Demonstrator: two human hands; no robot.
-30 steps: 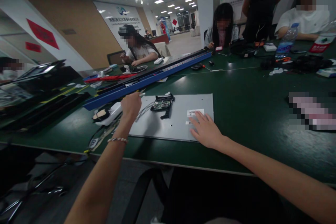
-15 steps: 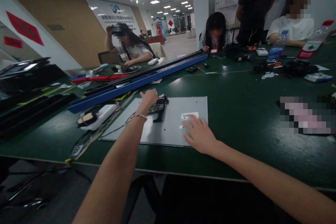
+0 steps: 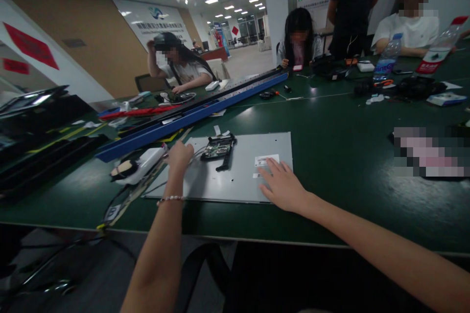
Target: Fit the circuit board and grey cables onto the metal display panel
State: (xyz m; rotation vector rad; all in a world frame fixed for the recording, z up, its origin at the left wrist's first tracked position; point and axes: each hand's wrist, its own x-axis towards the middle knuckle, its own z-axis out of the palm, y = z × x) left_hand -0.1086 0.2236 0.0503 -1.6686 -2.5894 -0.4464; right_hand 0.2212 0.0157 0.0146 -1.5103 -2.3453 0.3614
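Now our right hand lies open on the grey panel, while our left hand, grip hidden, curls at wires on its left; tugging could tear them off the circuit board.

pixelated patch: contents hidden | panel label: text unreadable | left hand: fingertips hidden

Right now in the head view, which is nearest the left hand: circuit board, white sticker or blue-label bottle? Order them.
1. Circuit board, just right of the left hand.
2. White sticker, farther right on the grey panel.
3. Blue-label bottle, far back right.
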